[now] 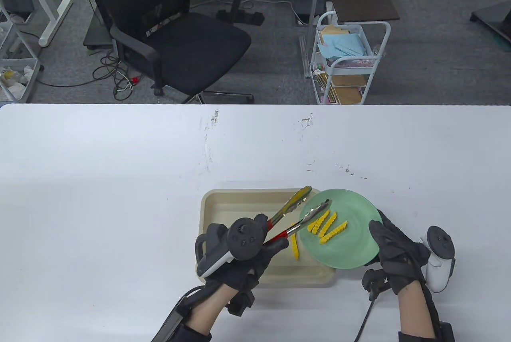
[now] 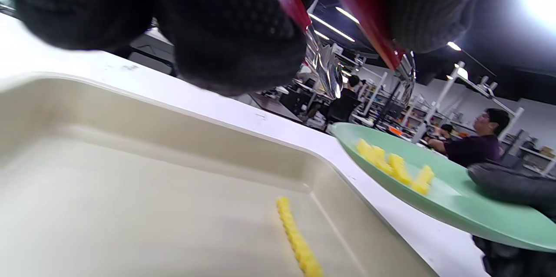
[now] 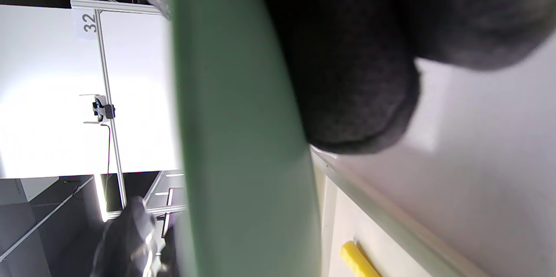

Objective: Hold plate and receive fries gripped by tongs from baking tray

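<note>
Nearest the bottom edge of the table view, two gloved hands reach in over the white counter (image 1: 100, 182). On the left, the left hand (image 1: 243, 254) grips the red handles of a pair of metal tongs (image 1: 297, 214), whose arms stand spread apart, gripping nothing; one tip lies over the far rim of the baking tray, the other over the left edge of the plate. To the right, the right hand (image 1: 393, 256) holds the green plate (image 1: 351, 254) by its right rim, thumb on top; the right wrist view shows the fingers (image 3: 356, 94) curled under the rim. The plate is lifted and tilted, overlapping the tray's right side. Four yellow crinkle-cut fries (image 1: 325, 226) lie on its left half, close together, just beside the nearer tong tip. Beneath the tongs sits the beige baking tray (image 1: 227, 210), resting flat on the counter; one last fry (image 1: 295, 247) lies in it near the right wall, just left of the plate's edge, plain also in the left wrist view (image 2: 299, 240). Beyond the counter's far edge stand a black office chair (image 1: 175, 34) on the grey floor and, further right, a white wire cart (image 1: 347, 62) filled with papers and boxes.
</note>
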`<state>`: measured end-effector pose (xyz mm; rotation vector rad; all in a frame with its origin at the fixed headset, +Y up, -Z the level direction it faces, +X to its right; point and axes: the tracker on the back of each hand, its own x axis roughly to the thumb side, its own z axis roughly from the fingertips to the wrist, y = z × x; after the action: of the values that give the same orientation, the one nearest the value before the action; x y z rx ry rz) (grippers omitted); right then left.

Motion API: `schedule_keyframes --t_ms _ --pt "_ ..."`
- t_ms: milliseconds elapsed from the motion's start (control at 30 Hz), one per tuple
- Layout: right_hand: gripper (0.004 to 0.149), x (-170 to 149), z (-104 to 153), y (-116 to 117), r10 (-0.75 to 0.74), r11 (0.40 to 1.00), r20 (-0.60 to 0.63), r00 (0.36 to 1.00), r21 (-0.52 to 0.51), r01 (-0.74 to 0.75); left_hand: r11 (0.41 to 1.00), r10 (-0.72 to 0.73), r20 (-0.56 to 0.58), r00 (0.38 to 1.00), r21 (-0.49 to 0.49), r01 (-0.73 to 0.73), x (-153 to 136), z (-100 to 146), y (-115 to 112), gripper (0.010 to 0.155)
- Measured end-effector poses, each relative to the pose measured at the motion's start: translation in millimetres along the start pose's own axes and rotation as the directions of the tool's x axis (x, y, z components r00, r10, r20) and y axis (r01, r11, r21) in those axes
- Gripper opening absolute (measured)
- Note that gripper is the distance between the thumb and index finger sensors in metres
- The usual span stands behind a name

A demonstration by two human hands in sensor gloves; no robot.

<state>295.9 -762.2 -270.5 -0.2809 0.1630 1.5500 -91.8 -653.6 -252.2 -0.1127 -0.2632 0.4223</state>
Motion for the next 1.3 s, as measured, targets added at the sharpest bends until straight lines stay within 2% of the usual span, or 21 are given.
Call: schedule_keyframes --t_ms 200,300,400,567,933,1033,1200,1300 --pt "0.057 1 1 -6 -0.035 0.999 0.006 0.999 -0.009 0.035 0.999 -0.043 -0.170 0.984 -0.019 0.040 -36 12 1 0.081" --pt "0.057 1 1 -8 -0.042 0.999 0.008 0.999 -0.013 0.042 0.996 -0.085 -0.199 0.976 -0.040 0.079 -49 16 -8 0.082" --pt "0.057 1 1 -9 -0.044 0.999 0.007 0.999 -0.016 0.044 0.989 -0.127 -0.193 0.973 -0.103 0.108 -53 19 -23 0.084" --pt "0.057 2 2 -9 -0.042 0.999 0.012 0.999 -0.019 0.042 0.965 -0.228 -0.123 0.966 -0.161 0.207 -35 21 -42 0.089" --pt "0.057 0 1 -10 -0.032 0.999 0.018 0.999 -0.021 0.032 0.906 -0.406 -0.053 0.912 -0.157 0.394 5 14 -58 0.090" --pt "0.057 0 2 -10 -0.028 0.999 0.020 0.999 -0.021 0.028 0.904 -0.405 -0.052 0.913 -0.173 0.391 11 10 -63 0.086" --pt "0.057 0 1 -9 -0.025 0.999 0.020 0.999 -0.021 0.026 0.905 -0.415 -0.068 0.907 -0.133 0.404 12 8 -63 0.068" --pt "0.057 0 1 -9 -0.024 0.999 0.019 1.000 -0.022 0.025 0.914 -0.397 -0.065 0.916 -0.126 0.387 8 8 -61 0.066"
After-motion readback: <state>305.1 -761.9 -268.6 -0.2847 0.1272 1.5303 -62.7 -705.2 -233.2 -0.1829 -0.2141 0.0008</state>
